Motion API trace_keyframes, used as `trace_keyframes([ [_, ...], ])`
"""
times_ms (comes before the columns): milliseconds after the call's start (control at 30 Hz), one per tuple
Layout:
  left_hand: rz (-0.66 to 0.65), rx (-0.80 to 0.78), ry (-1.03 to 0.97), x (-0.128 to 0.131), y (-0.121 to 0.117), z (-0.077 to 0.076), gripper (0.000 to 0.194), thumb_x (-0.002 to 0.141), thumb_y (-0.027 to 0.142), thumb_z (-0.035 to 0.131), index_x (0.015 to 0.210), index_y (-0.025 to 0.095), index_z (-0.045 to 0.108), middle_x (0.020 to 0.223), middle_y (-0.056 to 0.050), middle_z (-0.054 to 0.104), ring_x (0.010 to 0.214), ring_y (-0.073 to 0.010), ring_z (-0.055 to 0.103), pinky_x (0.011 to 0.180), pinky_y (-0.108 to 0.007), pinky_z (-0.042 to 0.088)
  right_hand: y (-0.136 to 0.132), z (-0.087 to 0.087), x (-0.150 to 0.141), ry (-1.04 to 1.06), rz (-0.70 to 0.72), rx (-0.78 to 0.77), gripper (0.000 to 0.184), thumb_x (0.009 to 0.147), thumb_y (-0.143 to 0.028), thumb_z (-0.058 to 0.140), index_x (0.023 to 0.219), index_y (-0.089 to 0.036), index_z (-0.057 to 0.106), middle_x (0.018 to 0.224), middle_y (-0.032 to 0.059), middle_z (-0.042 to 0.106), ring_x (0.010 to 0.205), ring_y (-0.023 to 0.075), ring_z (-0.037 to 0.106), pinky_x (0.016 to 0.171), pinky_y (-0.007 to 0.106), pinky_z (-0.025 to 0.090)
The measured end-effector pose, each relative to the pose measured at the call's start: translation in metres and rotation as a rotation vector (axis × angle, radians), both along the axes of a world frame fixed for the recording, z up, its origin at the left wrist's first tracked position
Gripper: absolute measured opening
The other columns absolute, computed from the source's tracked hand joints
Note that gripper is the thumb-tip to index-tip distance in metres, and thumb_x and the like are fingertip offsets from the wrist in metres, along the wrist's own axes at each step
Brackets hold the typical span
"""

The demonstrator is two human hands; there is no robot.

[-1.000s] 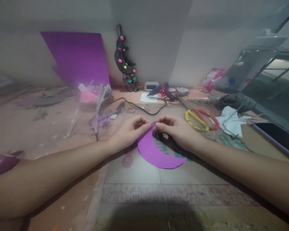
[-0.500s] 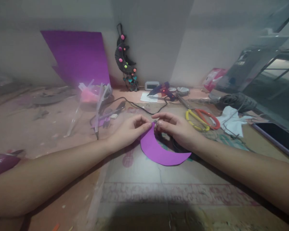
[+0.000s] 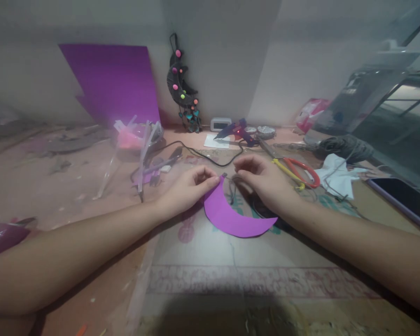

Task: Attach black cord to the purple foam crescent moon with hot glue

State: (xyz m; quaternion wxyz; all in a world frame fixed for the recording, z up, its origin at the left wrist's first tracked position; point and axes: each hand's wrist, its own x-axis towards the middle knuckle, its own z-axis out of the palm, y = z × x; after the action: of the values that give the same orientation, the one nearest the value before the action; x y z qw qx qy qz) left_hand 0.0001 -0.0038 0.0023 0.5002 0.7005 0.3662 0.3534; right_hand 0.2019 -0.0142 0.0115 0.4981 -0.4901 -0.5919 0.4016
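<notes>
Between the thumb and fingers of my left hand [image 3: 196, 184], a purple paper crescent [image 3: 227, 217] is pinched near its upper tip. A small wrap of dark cord [image 3: 224, 175] sits on that tip. From there the grey cord [image 3: 232, 191] runs toward my right hand [image 3: 259, 175], which is just right of the tip, thumb and forefinger closed on the strand. Part of the cord hangs in loops within the crescent's hollow and passes behind my right hand. The lower tip of the crescent points right, below my right wrist.
Behind my hands lie a glue gun [image 3: 236, 130] with a red light and its black cable. Scissors [image 3: 303, 171], a white tissue [image 3: 336, 177], a ball of grey yarn [image 3: 339, 147] and a phone [image 3: 406, 198] are on the right. A decorated dark crescent [image 3: 178, 84] hangs against the wall.
My right hand has moved a little right, away from the crescent's tip, leaving the dark wrap in view. The crescent's lower end has risen slightly. My left hand has barely moved.
</notes>
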Motion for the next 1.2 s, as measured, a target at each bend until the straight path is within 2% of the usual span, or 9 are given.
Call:
trace_keyframes([
  [133,-0.004,-0.005,-0.003,-0.0001,0.0003,-0.0004,0.023,0.088,0.039,0.058,0.084,0.017,0.055,0.067,0.003,0.052,0.054,-0.0073,0.044,0.051,-0.02,0.036,0.0024,-0.0012,0.0027,-0.057,0.007,0.047,0.016,0.075,-0.016,0.06,0.091,-0.02,0.059,0.083,0.0,0.057,0.076,0.0139,0.054,0.072,0.03,0.043],
  [367,-0.019,-0.023,-0.002,0.0001,0.0002,0.0006,0.022,0.089,0.038,0.058,0.084,0.016,0.055,0.066,0.003,0.052,0.053,-0.0073,0.044,0.049,-0.02,0.034,0.0008,-0.0004,0.0028,-0.075,0.042,0.034,0.019,0.075,-0.015,0.056,0.092,-0.021,0.058,0.083,-0.0004,0.052,0.073,0.0134,0.051,0.068,0.029,0.043],
  [600,-0.005,0.002,0.004,0.0002,0.0007,-0.0004,0.022,0.088,0.038,0.058,0.084,0.016,0.056,0.066,0.003,0.053,0.053,-0.0073,0.045,0.05,-0.02,0.036,-0.0021,-0.0007,0.0019,-0.089,0.031,0.039,0.018,0.071,-0.01,0.05,0.083,-0.023,0.051,0.073,-0.0029,0.042,0.061,0.0121,0.043,0.051,0.025,0.035],
  [767,-0.013,-0.016,0.006,0.0004,0.0001,0.0006,0.023,0.088,0.038,0.058,0.084,0.016,0.055,0.067,0.004,0.052,0.054,-0.0072,0.044,0.051,-0.02,0.035,-0.0024,-0.0018,0.0024,-0.042,0.073,0.019,0.012,0.075,-0.012,0.051,0.081,-0.022,0.05,0.073,-0.003,0.043,0.059,0.0109,0.042,0.051,0.024,0.035],
  [933,-0.009,0.006,0.006,0.0004,0.0001,-0.0001,0.023,0.088,0.038,0.059,0.083,0.016,0.055,0.069,0.003,0.052,0.056,-0.0073,0.044,0.051,-0.02,0.035,-0.0035,-0.0027,0.0023,-0.004,0.104,-0.028,0.008,0.078,-0.017,0.053,0.08,-0.023,0.048,0.069,-0.0041,0.042,0.053,0.0097,0.037,0.046,0.024,0.03],
  [1100,-0.008,0.002,0.007,0.0006,0.0003,-0.0001,0.023,0.088,0.038,0.059,0.083,0.016,0.056,0.067,0.003,0.052,0.055,-0.0072,0.045,0.051,-0.021,0.035,-0.0058,-0.0029,0.0007,0.023,0.119,-0.049,0.01,0.077,-0.016,0.053,0.078,-0.024,0.047,0.065,-0.0052,0.041,0.052,0.0102,0.039,0.047,0.024,0.032],
  [1200,-0.018,-0.013,0.002,0.0006,0.0,0.0005,0.022,0.088,0.037,0.059,0.083,0.016,0.055,0.067,0.003,0.053,0.054,-0.0071,0.045,0.05,-0.02,0.035,-0.0053,-0.0001,-0.0006,0.0,0.083,-0.038,0.009,0.078,-0.018,0.056,0.083,-0.023,0.051,0.065,-0.0055,0.043,0.053,0.0101,0.043,0.048,0.024,0.034],
])
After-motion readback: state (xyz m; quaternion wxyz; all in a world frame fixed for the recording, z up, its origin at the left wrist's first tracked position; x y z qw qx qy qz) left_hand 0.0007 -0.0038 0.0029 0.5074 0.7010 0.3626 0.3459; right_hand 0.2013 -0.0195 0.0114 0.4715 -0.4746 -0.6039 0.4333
